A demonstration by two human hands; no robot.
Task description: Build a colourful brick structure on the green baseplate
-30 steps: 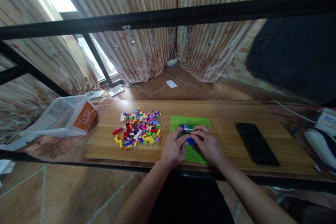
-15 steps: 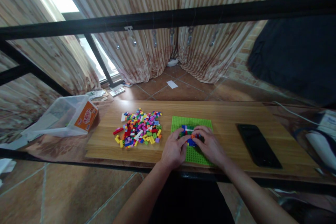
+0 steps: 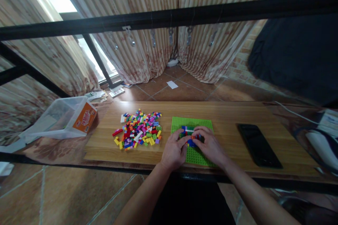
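A green studded baseplate [image 3: 202, 161] lies on the wooden board, with a small structure of toy bricks [image 3: 189, 128] on it in blue, white, green and other colours. My left hand [image 3: 173, 150] closes around the structure's left side, thumb and fingers against it. Closed from the other side, my right hand [image 3: 210, 145] has its fingertips at a small orange brick [image 3: 194, 136] on the structure. The fingertips of both hands almost meet there and hide part of the bricks.
Loose toy bricks [image 3: 141, 130] in many colours are heaped left of the baseplate. A clear plastic bin [image 3: 59, 112] with an orange label lies farther left. To the right rests a black phone [image 3: 259, 146]. A black metal bar [image 3: 158, 19] crosses beyond the board [image 3: 224, 110].
The view has shifted slightly. Both hands stay at the brick structure, with only tiny fingertip movement around the orange brick.
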